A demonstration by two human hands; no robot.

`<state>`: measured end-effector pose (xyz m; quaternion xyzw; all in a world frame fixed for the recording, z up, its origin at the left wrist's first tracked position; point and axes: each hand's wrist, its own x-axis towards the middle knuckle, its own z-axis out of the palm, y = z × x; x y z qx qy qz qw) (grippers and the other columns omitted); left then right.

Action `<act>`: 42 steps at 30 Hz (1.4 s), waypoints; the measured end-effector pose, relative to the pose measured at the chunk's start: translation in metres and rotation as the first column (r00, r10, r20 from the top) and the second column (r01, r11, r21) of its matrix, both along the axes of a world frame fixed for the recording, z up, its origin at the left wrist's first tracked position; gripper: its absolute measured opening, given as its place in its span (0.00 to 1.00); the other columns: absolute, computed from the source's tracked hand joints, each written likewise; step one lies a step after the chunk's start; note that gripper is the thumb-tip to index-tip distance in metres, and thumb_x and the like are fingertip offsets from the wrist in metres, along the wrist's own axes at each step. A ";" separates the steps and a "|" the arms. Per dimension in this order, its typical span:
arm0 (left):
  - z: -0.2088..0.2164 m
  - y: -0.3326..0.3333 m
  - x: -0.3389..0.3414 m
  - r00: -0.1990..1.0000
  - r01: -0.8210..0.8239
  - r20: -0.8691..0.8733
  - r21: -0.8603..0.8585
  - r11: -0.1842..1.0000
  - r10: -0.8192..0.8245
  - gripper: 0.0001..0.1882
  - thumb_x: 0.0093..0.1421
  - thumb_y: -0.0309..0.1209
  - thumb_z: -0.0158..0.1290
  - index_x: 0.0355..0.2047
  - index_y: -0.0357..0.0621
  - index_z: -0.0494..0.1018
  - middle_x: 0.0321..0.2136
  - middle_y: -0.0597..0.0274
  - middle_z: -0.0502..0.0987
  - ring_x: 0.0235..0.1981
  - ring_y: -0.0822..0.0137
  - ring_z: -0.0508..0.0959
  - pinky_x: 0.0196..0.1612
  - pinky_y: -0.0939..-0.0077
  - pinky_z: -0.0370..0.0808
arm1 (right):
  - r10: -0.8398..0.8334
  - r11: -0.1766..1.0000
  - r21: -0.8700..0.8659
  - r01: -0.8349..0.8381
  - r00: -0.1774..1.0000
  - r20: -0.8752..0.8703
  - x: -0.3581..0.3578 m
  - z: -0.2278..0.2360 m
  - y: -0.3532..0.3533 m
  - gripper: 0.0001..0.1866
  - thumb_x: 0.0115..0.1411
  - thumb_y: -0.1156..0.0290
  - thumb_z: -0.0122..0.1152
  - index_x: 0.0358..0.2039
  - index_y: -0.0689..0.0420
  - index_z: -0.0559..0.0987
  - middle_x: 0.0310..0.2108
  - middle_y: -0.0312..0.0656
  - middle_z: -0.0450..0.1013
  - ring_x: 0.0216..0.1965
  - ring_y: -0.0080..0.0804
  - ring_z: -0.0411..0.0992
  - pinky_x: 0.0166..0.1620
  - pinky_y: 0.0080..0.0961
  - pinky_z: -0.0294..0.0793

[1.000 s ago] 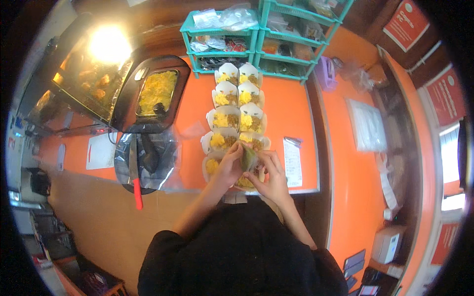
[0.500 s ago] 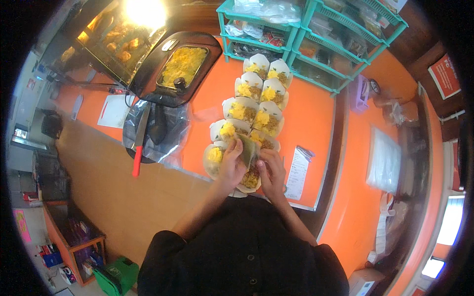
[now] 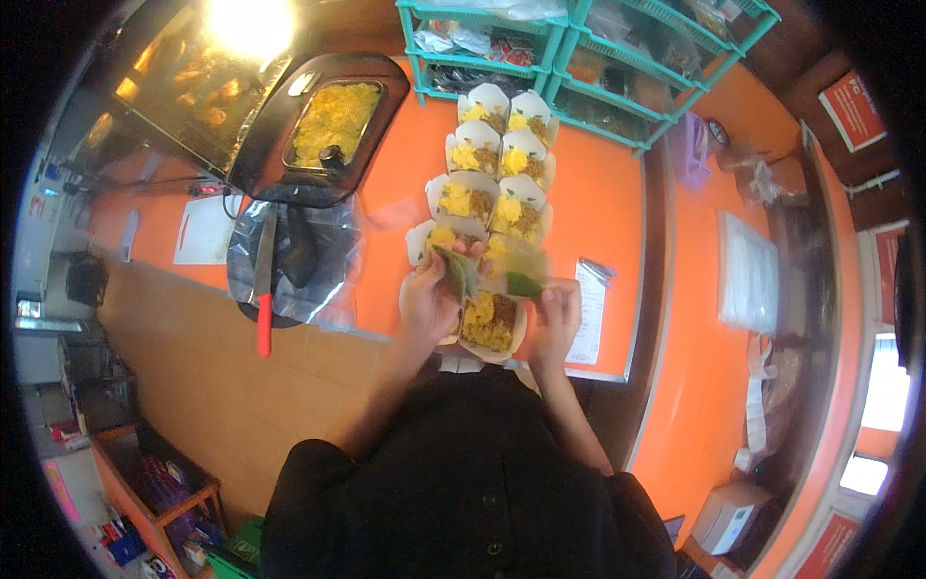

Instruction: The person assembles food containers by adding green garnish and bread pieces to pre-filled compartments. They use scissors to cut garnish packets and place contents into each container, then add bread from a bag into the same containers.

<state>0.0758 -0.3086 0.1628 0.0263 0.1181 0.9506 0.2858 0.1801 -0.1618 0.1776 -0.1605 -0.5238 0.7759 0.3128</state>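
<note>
Two columns of white paper food boxes (image 3: pixel 546 174) run away from me, with yellow food and brown crumbly food inside. Green bits show at the back of some boxes. My left hand (image 3: pixel 424 304) pinches a small bunch of green leaves (image 3: pixel 456 273) above the near-left boxes, partly covering them. Between its fingertips, my right hand (image 3: pixel 557 317) grips a single green leaf (image 3: pixel 524 284), smeared by motion, over the right column. Below and between my hands sits the nearest right box (image 3: pixel 521 331), filled with yellow and brown food.
On the orange counter (image 3: pixel 598 217), a dark pan (image 3: pixel 374 135) of yellow food stands at the back left. A red-handled knife (image 3: pixel 263 289) lies on clear plastic nearby. Teal drawer racks (image 3: pixel 569 63) stand behind the boxes; a paper slip (image 3: pixel 589 318) lies right.
My hands have moved apart. My right hand has drawn a leaf away from the green bunch in my left hand, uncovering the nearest right box. The whole view has shifted slightly.
</note>
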 end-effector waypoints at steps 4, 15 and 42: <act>-0.016 -0.031 -0.013 0.982 0.190 -0.017 0.018 0.982 -0.189 0.09 0.69 0.33 0.49 0.44 0.43 0.71 0.43 0.60 0.71 0.46 0.59 0.74 0.48 0.58 0.77 | -0.071 0.997 0.006 0.071 0.984 0.162 0.033 -0.011 0.012 0.02 0.69 0.73 0.51 0.39 0.57 0.70 0.29 0.29 0.61 0.31 0.16 0.57 0.36 0.19 0.58; -0.026 -0.066 -0.022 0.724 0.651 -0.024 -0.306 0.695 -0.689 0.12 0.62 0.34 0.57 0.35 0.36 0.75 0.52 0.51 0.73 0.35 0.65 0.77 0.39 0.74 0.75 | -0.407 0.702 0.696 -0.150 0.719 0.564 0.070 -0.028 -0.019 0.07 0.69 0.71 0.52 0.43 0.60 0.73 0.34 0.51 0.74 0.35 0.44 0.77 0.31 0.36 0.77; -0.040 -0.017 -0.009 0.417 0.835 0.141 -0.448 0.318 -0.898 0.31 0.66 0.29 0.53 0.67 0.35 0.60 0.54 0.57 0.75 0.47 0.66 0.78 0.54 0.68 0.75 | -0.224 0.559 0.722 -0.408 0.764 0.605 0.060 -0.018 -0.022 0.26 0.54 0.85 0.59 0.56 0.56 0.73 0.39 0.49 0.68 0.39 0.46 0.74 0.40 0.38 0.78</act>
